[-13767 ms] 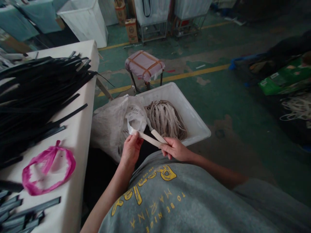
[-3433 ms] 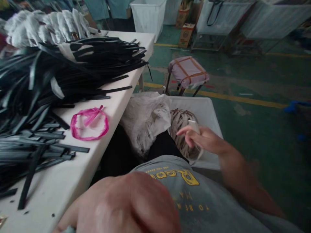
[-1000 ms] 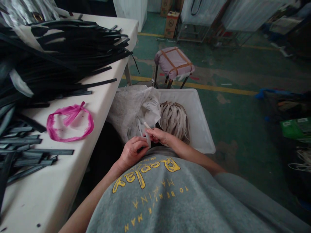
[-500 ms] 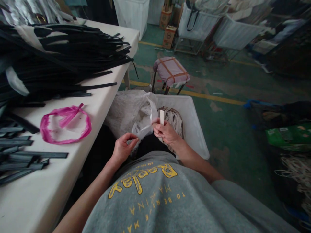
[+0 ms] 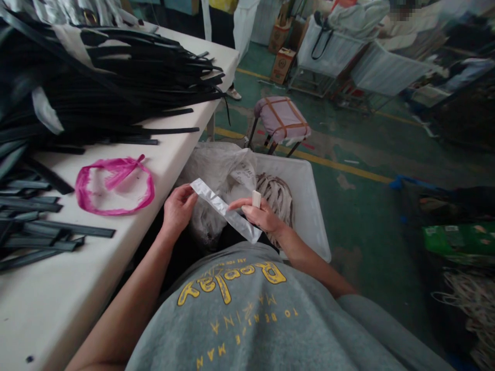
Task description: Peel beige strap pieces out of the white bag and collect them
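Note:
My left hand (image 5: pixel 177 208) pinches the upper end of a long clear plastic sleeve (image 5: pixel 224 209) that slants down to the right over my lap. My right hand (image 5: pixel 258 215) is closed on a pale beige strip (image 5: pixel 256 198) whose end sticks up between the fingers, and its forefinger rests on the sleeve. Just behind the hands, a white bin (image 5: pixel 305 196) on the floor holds a bundle of beige strips (image 5: pixel 276 195) and a crumpled white plastic bag (image 5: pixel 219 170).
A white table (image 5: pixel 77 288) at my left carries a big heap of black strips (image 5: pixel 96 87), several loose black strips (image 5: pixel 46 232) and a pink plastic tie loop (image 5: pixel 114 180). A taped stool (image 5: pixel 281 117) stands beyond the bin. Carts and boxes line the green floor's far side.
My left hand has drawn a clear sleeve out of the bag and lifted it leftward. My right hand still holds the beige strip and now touches the sleeve.

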`<state>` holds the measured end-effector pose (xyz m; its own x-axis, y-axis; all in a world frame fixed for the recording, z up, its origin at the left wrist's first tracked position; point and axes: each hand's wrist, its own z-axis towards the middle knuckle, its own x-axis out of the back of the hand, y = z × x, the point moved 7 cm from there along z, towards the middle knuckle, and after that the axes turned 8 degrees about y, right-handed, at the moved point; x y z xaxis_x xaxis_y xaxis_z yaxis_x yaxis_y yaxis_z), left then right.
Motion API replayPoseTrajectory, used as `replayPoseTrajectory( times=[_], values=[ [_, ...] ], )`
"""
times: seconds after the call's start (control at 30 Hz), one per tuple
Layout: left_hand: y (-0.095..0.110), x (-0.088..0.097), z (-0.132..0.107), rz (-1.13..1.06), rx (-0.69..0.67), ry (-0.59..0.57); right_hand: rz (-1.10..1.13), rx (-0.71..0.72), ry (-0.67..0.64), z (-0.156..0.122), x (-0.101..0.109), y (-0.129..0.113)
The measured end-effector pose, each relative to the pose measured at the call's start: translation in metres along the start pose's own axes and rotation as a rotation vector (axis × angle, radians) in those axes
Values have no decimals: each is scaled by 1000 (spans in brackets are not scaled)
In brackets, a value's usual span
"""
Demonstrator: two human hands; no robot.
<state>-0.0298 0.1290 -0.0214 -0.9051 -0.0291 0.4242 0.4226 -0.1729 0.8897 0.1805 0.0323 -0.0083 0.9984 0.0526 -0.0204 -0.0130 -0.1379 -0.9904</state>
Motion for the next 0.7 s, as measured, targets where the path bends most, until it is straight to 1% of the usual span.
replayPoseTrajectory(
  times=[0.07, 0.1, 0.2, 0.23, 0.27, 0.3, 0.37, 0.4, 0.43, 0.47, 0.5, 0.53, 0.57, 0.6, 0.67, 0.7],
  values=[
    [-2, -2, -4, 85, 10, -58, 9, -46, 48, 6, -3, 6],
    [-3, -4, -7, 167, 26, -110, 12, -55, 80, 9, -5, 8],
    [-8, -13, -21, 417, 116, -336, -2, -52, 133, 18, -14, 10],
    [-7, -13, -26, 471, 126, -389, -19, -47, 141, 21, -17, 11],
    [-3, -11, -30, 510, 105, -406, -42, -40, 148, 23, -19, 12],
    [2, -7, -33, 537, 59, -383, -64, -27, 161, 25, -20, 12],
    [15, 8, -37, 581, -41, -275, -103, 18, 213, 29, -18, 10],
    [19, 16, -38, 607, -59, -224, -128, 46, 246, 31, -16, 9],
    [21, 25, -39, 635, -45, -190, -154, 73, 283, 32, -15, 8],
    [20, 31, -40, 652, -4, -184, -181, 95, 321, 33, -13, 7],
    [17, 35, -42, 627, 56, -207, -209, 110, 350, 34, -12, 5],
    [14, 34, -44, 540, 122, -253, -237, 122, 367, 34, -12, 4],
    [13, 28, -47, 398, 189, -312, -262, 135, 372, 35, -14, 3],
    [12, 19, -52, 224, 251, -373, -283, 147, 366, 35, -17, 2],
    [16, -8, -65, -110, 355, -493, -317, 167, 340, 36, -23, 0],
    [18, -22, -72, -223, 403, -544, -331, 171, 331, 37, -25, 0]
  ],
)
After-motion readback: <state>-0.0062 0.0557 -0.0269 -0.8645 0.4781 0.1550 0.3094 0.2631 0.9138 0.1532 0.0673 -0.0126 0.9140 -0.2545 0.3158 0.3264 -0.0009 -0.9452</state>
